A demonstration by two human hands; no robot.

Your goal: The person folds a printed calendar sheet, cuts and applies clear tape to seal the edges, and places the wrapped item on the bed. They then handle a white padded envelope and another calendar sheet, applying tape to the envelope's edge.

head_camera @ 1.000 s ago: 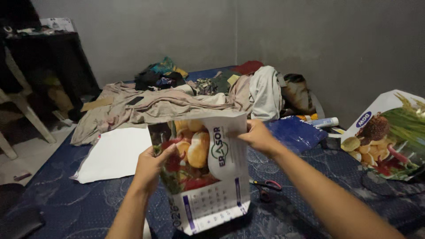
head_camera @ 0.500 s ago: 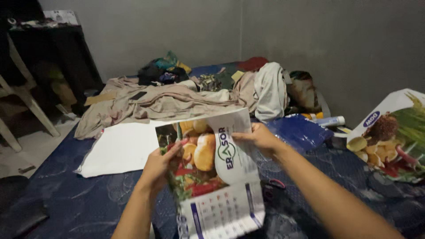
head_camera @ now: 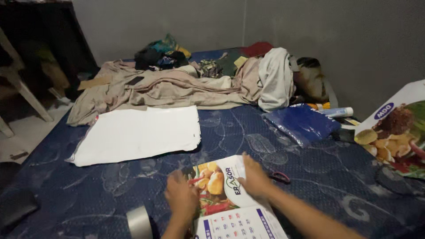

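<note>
A folded calendar sheet (head_camera: 223, 194) with a fruit picture and a date grid lies flat on the dark blue patterned mattress (head_camera: 248, 137). My left hand (head_camera: 180, 198) presses on its left edge, slightly blurred. My right hand (head_camera: 254, 179) rests on its upper right part, fingers spread over the white panel. Both hands are flat on the paper. A roll of grey tape (head_camera: 139, 222) sits just left of my left forearm. Red-handled scissors (head_camera: 280, 177) lie partly hidden just right of my right hand.
A large white sheet (head_camera: 137, 135) lies to the far left. A heap of clothes (head_camera: 186, 84) covers the back of the mattress. A blue plastic bag (head_camera: 301, 123) and a tube (head_camera: 337, 112) lie at right, with another calendar sheet (head_camera: 392, 132) at the right edge.
The calendar sheet was held up in the air with both hands; it has come down onto the mattress, and both hands now press on it. The tape roll has come into view.
</note>
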